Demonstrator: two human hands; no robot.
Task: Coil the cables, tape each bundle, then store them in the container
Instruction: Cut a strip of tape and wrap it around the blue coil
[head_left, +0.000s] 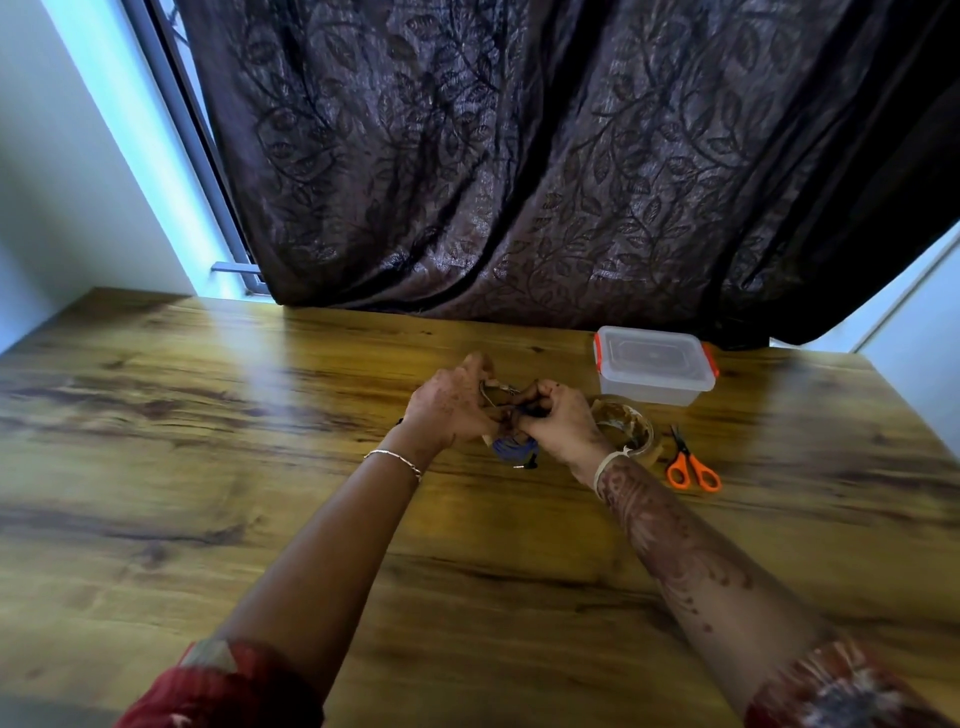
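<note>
My left hand (451, 405) and my right hand (558, 421) meet over the middle of the wooden table (208, 467), both gripping a thin cable (496, 389) that loops between the fingers. Just below the hands lies a blue coiled cable bundle (511, 449) with a dark plug end (530, 462) sticking out. A roll of brown tape (626, 423) sits right of my right hand. The clear plastic container (654, 371) with orange clips stands closed at the back right. How much cable the fingers hide I cannot see.
Orange-handled scissors (693, 470) lie right of the tape roll. A dark patterned curtain (519, 156) hangs behind the table's far edge. White walls flank it on both sides.
</note>
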